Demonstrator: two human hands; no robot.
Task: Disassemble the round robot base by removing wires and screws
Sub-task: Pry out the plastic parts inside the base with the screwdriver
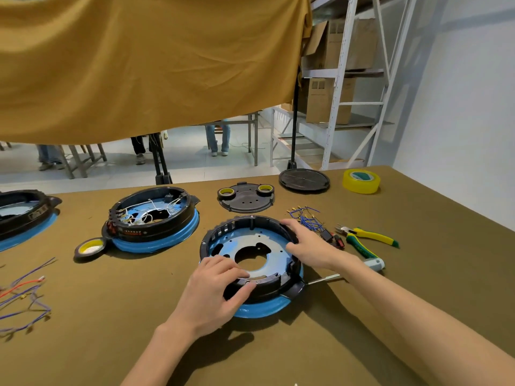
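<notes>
Head view showed the round black plastic robot base with blue rim (252, 263) on the olive bench (348, 324), left hand (216, 291) gripping its near wall, right hand (309, 245) gripping its far-right wall.

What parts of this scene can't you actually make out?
- Head view: the screwdriver is partly covered by the right forearm.
- The round base near rim is partly under the left hand.
- Another base is cut off by the left edge.
- Any remaining screws are too small to tell.
</notes>
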